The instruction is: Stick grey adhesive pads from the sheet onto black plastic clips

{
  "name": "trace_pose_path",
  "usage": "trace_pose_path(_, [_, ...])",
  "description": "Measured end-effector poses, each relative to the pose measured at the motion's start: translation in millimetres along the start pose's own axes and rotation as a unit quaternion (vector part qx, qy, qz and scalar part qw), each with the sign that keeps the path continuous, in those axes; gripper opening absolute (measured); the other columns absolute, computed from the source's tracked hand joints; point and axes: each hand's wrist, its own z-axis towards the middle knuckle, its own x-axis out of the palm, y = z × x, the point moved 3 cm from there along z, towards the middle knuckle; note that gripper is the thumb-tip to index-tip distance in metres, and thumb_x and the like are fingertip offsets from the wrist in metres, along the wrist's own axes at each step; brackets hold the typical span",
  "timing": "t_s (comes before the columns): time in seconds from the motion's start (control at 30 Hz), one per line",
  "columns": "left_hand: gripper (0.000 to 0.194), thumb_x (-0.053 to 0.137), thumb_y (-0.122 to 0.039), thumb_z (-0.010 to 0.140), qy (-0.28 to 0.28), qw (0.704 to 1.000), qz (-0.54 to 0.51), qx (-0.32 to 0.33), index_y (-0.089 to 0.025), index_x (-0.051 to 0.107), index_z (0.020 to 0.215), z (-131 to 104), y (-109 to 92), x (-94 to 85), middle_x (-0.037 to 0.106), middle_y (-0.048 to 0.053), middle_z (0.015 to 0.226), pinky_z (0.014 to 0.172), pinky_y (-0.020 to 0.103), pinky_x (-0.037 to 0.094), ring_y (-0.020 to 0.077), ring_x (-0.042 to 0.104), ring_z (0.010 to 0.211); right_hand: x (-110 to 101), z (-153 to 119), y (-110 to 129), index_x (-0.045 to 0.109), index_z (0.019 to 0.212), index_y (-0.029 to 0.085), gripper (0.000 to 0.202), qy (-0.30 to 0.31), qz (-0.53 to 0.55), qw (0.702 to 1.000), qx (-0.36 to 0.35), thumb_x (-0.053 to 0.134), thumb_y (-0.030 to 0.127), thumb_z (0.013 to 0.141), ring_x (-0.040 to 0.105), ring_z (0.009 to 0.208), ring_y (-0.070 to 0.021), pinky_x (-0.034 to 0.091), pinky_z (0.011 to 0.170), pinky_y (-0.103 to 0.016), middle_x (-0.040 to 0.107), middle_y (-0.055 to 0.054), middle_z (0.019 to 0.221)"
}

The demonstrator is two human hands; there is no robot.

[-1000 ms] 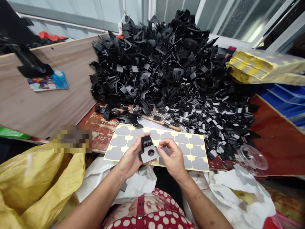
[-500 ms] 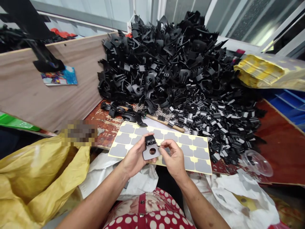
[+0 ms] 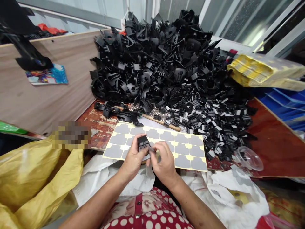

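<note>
My left hand (image 3: 133,160) is closed round a black plastic part (image 3: 142,143) with a grey face, its thumb lying across the front. My right hand (image 3: 164,161) is pinched at the right edge of the grey face, where a small grey piece shows at the fingertips; its far side is hidden by the fingers. Below and behind both hands lies a yellow sheet (image 3: 170,147) with rows of grey stickers. A large pile of black plastic parts (image 3: 154,60) rises behind the sheet, with smaller black pieces with grey faces (image 3: 212,127) at its right.
A wooden-handled tool (image 3: 162,122) lies beside small metal bits. At the left are a wooden board (image 3: 76,63) and a yellow sack (image 3: 30,165). At the right are a clear plastic bowl (image 3: 249,159), a bundle of yellow sheets (image 3: 252,70) and a white bag (image 3: 238,190).
The left thumb has come over the front of the part, and the part has tilted. My right hand has closed in on it. The whole view has shifted slightly.
</note>
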Motion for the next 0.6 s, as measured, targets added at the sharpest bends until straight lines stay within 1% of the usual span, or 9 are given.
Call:
trace_pose_path(0.13, [0.05,0.076,-0.036,0.084,-0.009,0.999,0.026,0.028,-0.028,0.048,0.124,0,5,-2.8,0.051,-0.006,0.086,0.035,0.019,0.043,0.0089,0.053,0.053,3,-8,5,0.053,0.126,0.022,0.034,-0.015,-0.081,0.995,-0.05,0.055,0.01,0.094,0.061,0.105,-0.0236,0.055,0.088,-0.04,0.053,-0.014,0.123])
trace_pose_path(0.2, [0.049,0.074,-0.036,0.085,-0.002,0.999,0.029,0.021,-0.029,0.046,0.125,0,6,-4.6,0.05,-0.007,0.085,0.033,0.019,0.042,0.008,0.051,0.046,1,-8,11,0.052,0.128,0.022,0.037,-0.023,-0.136,0.987,-0.078,0.057,0.011,0.093,0.062,0.1,-0.023,0.052,0.093,-0.045,0.049,-0.015,0.13])
trace_pose_path(0.27, [0.049,0.074,-0.034,0.086,-0.003,0.999,0.026,0.019,-0.03,0.045,0.126,-1,5,-6.2,0.051,-0.007,0.084,0.033,0.019,0.043,0.0076,0.051,0.044,-4,-6,17,0.053,0.128,0.022,0.037,-0.041,-0.191,0.976,-0.093,0.062,0.016,0.092,0.061,0.101,-0.0261,0.047,0.097,-0.052,0.049,-0.016,0.131])
trace_pose_path(0.37, [0.051,0.075,-0.034,0.085,-0.01,1.0,0.008,0.021,-0.029,0.046,0.126,-3,3,-6.8,0.05,-0.006,0.085,0.032,0.018,0.042,0.0082,0.051,0.048,-12,2,18,0.055,0.125,0.021,0.045,-0.062,-0.203,0.977,-0.036,0.074,0.032,0.086,0.055,0.113,-0.0357,0.043,0.098,-0.057,0.054,-0.017,0.127])
trace_pose_path(0.4, [0.05,0.075,-0.033,0.084,-0.012,1.0,0.003,0.019,-0.03,0.047,0.126,-4,1,-6.6,0.05,-0.006,0.086,0.032,0.017,0.041,0.0089,0.052,0.051,-13,4,15,0.056,0.122,0.022,0.045,-0.043,-0.168,0.985,0.001,0.075,0.033,0.084,0.056,0.111,-0.0348,0.043,0.097,-0.056,0.058,-0.015,0.121])
trace_pose_path(0.47, [0.048,0.073,-0.03,0.085,-0.008,1.0,0.0,0.008,-0.03,0.049,0.126,-8,-3,-6.7,0.05,-0.004,0.089,0.033,0.017,0.042,0.011,0.054,0.059,-7,8,5,0.056,0.116,0.023,0.034,0.037,-0.032,0.994,0.097,0.07,0.03,0.086,0.06,0.096,-0.0268,0.047,0.091,-0.046,0.063,-0.007,0.101])
trace_pose_path(0.5, [0.047,0.071,-0.028,0.085,0.004,1.0,0.001,-0.003,-0.03,0.05,0.127,-11,-6,-7.7,0.051,-0.003,0.092,0.036,0.017,0.045,0.0119,0.055,0.063,-3,8,-2,0.056,0.113,0.024,0.028,0.08,0.055,0.984,0.149,0.066,0.028,0.088,0.061,0.087,-0.0224,0.049,0.086,-0.04,0.062,-0.002,0.09])
trace_pose_path(0.53, [0.047,0.069,-0.025,0.086,0.024,1.0,0.004,-0.012,-0.031,0.051,0.129,-15,-9,-9.8,0.053,-0.002,0.095,0.04,0.019,0.049,0.0127,0.057,0.066,2,8,-7,0.055,0.111,0.024,0.024,0.118,0.142,0.963,0.196,0.062,0.027,0.089,0.059,0.078,-0.019,0.049,0.08,-0.035,0.06,0.001,0.082])
trace_pose_path(0.6, [0.054,0.064,-0.019,0.085,0.08,0.996,0.032,-0.022,-0.033,0.051,0.136,-24,-15,-19.7,0.058,0.001,0.104,0.053,0.025,0.058,0.0149,0.06,0.073,9,8,-16,0.054,0.11,0.024,0.024,0.18,0.277,0.908,0.258,0.062,0.028,0.088,0.056,0.068,-0.0151,0.047,0.07,-0.029,0.055,0.006,0.074])
